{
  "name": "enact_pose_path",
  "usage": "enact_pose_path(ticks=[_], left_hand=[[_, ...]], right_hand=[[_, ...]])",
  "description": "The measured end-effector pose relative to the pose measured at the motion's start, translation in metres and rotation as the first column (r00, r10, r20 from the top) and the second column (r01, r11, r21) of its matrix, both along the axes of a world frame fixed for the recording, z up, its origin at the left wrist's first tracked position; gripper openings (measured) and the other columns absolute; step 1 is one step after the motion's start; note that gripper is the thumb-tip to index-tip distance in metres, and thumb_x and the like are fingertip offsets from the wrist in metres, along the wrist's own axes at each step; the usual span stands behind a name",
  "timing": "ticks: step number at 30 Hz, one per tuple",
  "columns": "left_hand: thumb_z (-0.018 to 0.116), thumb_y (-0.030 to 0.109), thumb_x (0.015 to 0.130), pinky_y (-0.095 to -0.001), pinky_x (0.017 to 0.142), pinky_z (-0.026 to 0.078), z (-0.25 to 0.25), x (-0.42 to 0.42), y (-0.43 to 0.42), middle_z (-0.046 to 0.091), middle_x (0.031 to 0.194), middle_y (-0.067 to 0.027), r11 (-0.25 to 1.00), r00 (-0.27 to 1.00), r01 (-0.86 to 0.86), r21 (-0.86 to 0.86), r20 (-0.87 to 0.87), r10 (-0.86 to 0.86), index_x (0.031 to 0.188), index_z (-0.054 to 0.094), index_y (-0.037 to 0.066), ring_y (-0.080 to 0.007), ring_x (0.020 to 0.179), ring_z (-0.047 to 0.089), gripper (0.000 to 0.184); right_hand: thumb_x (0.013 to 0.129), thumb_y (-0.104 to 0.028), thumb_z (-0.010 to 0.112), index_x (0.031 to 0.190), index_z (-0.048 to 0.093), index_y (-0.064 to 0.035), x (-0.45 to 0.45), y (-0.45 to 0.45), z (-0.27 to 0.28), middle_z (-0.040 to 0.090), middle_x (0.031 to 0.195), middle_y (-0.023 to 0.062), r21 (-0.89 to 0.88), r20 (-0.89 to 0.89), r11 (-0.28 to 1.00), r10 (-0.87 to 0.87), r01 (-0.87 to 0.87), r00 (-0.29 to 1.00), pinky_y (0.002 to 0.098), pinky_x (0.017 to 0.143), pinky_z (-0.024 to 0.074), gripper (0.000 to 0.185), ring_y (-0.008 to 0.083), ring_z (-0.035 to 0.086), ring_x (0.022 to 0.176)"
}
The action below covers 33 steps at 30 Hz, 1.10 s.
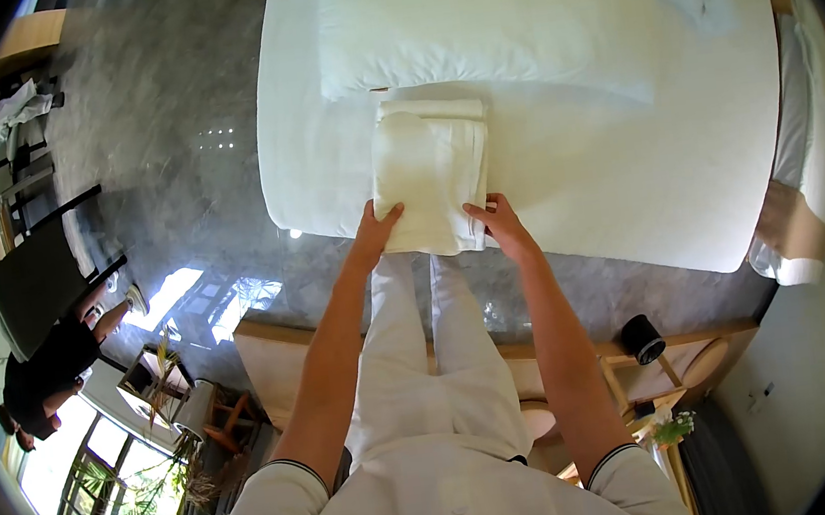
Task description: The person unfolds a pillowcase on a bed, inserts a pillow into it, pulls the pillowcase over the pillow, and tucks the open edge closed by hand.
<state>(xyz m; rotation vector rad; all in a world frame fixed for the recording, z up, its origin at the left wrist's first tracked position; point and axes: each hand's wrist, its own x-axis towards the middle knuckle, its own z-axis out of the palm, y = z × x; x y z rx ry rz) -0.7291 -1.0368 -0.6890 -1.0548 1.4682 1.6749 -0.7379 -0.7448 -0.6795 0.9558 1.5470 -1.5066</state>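
A folded white cloth [429, 170], thick and layered like bed linen, lies at the near edge of a white mattress [606, 182]. Its near end overhangs the mattress edge above my legs. My left hand [377, 229] grips the near left side, thumb on top and fingers mostly out of sight. On the opposite side, my right hand [499, 220] pinches the near right edge, where several layers show. Just beyond the cloth's far end rests a large white pillow or cushion [488, 23].
Behind me stand a wooden desk or bench [277, 357], a black cylinder [642, 338] and a small plant [674, 428]. Across the grey floor [171, 112], a person in black [52, 371] is by a dark chair [33, 282]. Bagged white bedding [807, 136] lies right of the mattress.
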Motion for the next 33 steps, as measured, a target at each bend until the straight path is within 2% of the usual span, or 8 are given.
enact_pose_path(ticks=[4, 12, 14, 17, 24, 27, 30, 33], left_hand=[[0.088, 0.032, 0.099, -0.0410, 0.096, 0.062, -0.001, 0.010, -0.004, 0.075, 0.128, -0.0181, 0.993, 0.986, -0.121, -0.003, 0.113, 0.120, 0.154, 0.050, 0.002, -0.0256, 0.116, 0.074, 0.073], [0.090, 0.021, 0.091, -0.0503, 0.110, 0.054, 0.005, 0.038, 0.018, 0.052, 0.149, -0.0240, 0.715, 0.860, 0.244, -0.655, -0.195, -0.472, 0.151, 0.049, 0.008, -0.0414, 0.133, 0.061, 0.074], [0.089, 0.020, 0.091, -0.0512, 0.110, 0.053, 0.010, 0.036, 0.023, 0.050, 0.146, -0.0247, 0.704, 0.880, 0.178, -0.688, -0.209, -0.427, 0.149, 0.051, 0.009, -0.0430, 0.131, 0.060, 0.070], [0.087, 0.016, 0.092, -0.0527, 0.108, 0.052, 0.029, 0.034, 0.032, 0.052, 0.140, -0.0241, 0.670, 0.890, 0.085, -0.738, -0.245, -0.383, 0.143, 0.056, 0.009, -0.0443, 0.127, 0.059, 0.060], [0.074, -0.006, 0.085, -0.0518, 0.105, 0.050, 0.079, 0.029, 0.062, 0.071, 0.114, -0.0143, 0.663, 0.675, 0.139, -0.736, -0.419, -0.607, 0.120, 0.070, 0.008, -0.0430, 0.120, 0.062, 0.038], [0.071, -0.008, 0.084, -0.0506, 0.101, 0.053, 0.106, 0.012, 0.087, 0.073, 0.113, -0.0101, 0.661, 0.465, 0.092, -0.744, -0.555, -0.690, 0.115, 0.071, 0.009, -0.0396, 0.117, 0.065, 0.035], [0.071, -0.011, 0.084, -0.0516, 0.095, 0.056, 0.092, 0.018, 0.104, 0.073, 0.115, -0.0133, 0.749, 0.442, 0.229, -0.622, -0.619, -0.649, 0.115, 0.070, 0.005, -0.0416, 0.113, 0.065, 0.035], [0.071, -0.003, 0.095, -0.0446, 0.093, 0.057, 0.083, 0.007, 0.091, 0.074, 0.112, -0.0112, 0.872, 0.678, 0.203, -0.445, -0.579, -0.453, 0.118, 0.072, 0.006, -0.0332, 0.113, 0.067, 0.024]], right_hand=[[0.096, -0.038, 0.089, 0.142, 0.068, 0.0012, 0.005, 0.007, -0.011, 0.077, 0.133, 0.0124, -0.119, 0.040, 0.992, 0.050, -0.045, 0.998, 0.0369, 0.101, 0.0560, 0.064, 0.0193, 0.068, 0.125], [0.104, -0.027, 0.078, 0.148, 0.062, -0.0003, 0.031, -0.006, -0.057, 0.078, 0.128, 0.0118, 0.005, -0.119, 0.999, 0.036, -0.036, 0.992, 0.0401, 0.103, 0.0563, 0.054, 0.0257, 0.074, 0.114], [0.099, -0.020, 0.078, 0.157, 0.053, -0.0002, 0.011, -0.021, -0.016, 0.075, 0.133, 0.0206, 0.490, -0.075, 0.821, 0.377, -0.295, 0.923, 0.0481, 0.109, 0.0537, 0.067, 0.0402, 0.069, 0.123], [0.092, -0.018, 0.082, 0.161, 0.045, -0.0029, -0.015, -0.041, 0.030, 0.062, 0.148, 0.0266, 0.757, -0.411, 0.653, 0.523, -0.041, 0.747, 0.0534, 0.118, 0.0469, 0.080, 0.0460, 0.058, 0.136], [0.090, -0.027, 0.087, 0.163, 0.046, -0.0061, -0.072, -0.079, 0.054, 0.048, 0.160, 0.0252, 0.782, -0.413, 0.590, 0.730, -0.199, 0.544, 0.0558, 0.122, 0.0425, 0.086, 0.0449, 0.046, 0.148], [0.094, -0.029, 0.085, 0.166, 0.044, -0.0079, -0.084, -0.097, 0.071, 0.047, 0.163, 0.0270, 0.588, -0.409, 0.775, 0.531, -0.231, 0.742, 0.0563, 0.117, 0.0482, 0.086, 0.0479, 0.051, 0.144], [0.097, -0.030, 0.083, 0.161, 0.051, -0.0068, -0.078, -0.091, 0.059, 0.060, 0.155, 0.0248, 0.422, -0.205, 0.787, 0.566, -0.450, 0.798, 0.0537, 0.111, 0.0534, 0.075, 0.0454, 0.062, 0.136], [0.102, -0.022, 0.074, 0.145, 0.069, -0.0040, -0.070, -0.046, 0.019, 0.078, 0.129, 0.0153, 0.295, -0.373, 0.930, 0.323, -0.219, 0.870, 0.0412, 0.106, 0.0554, 0.047, 0.0290, 0.073, 0.119]])
